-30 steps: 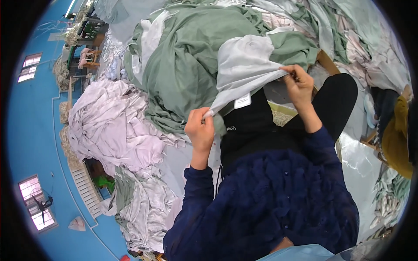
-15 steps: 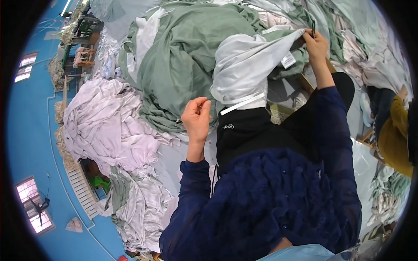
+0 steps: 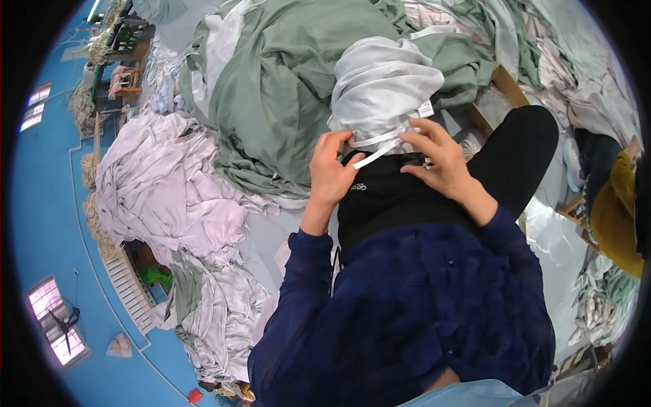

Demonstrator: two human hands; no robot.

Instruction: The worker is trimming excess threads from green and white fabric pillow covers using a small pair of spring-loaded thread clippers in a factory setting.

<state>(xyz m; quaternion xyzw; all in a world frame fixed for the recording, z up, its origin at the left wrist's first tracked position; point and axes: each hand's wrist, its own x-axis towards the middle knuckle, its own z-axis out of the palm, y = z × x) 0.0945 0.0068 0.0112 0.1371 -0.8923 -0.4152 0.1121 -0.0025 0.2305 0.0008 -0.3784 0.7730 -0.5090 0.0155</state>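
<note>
Across my lap lies a bunched piece of white cloth [image 3: 383,74] with green fabric behind it. A narrow white tape [image 3: 376,157] hangs at its near edge, partly doubled, one end lying free over my black apron. My left hand [image 3: 330,173] is curled at the left end of the tape, its index finger at the cloth's edge. My right hand [image 3: 441,163] reaches the tape's other side with its index fingertip; thumb and index are apart. A small metal tool [image 3: 427,162] shows within its curled fingers, mostly hidden. A white label [image 3: 425,108] sticks out beside that hand.
A large green fabric heap [image 3: 271,95] rises ahead, with a pale lilac pile [image 3: 166,183] on the left. Beyond my right knee is a wooden frame edge [image 3: 508,88]. Another person in a mustard sleeve [image 3: 617,210] sits at far right.
My right hand has come down and left from the far corner of the cloth, releasing it. My left hand has moved slightly up and right to the tape. The white cloth has slumped into folds.
</note>
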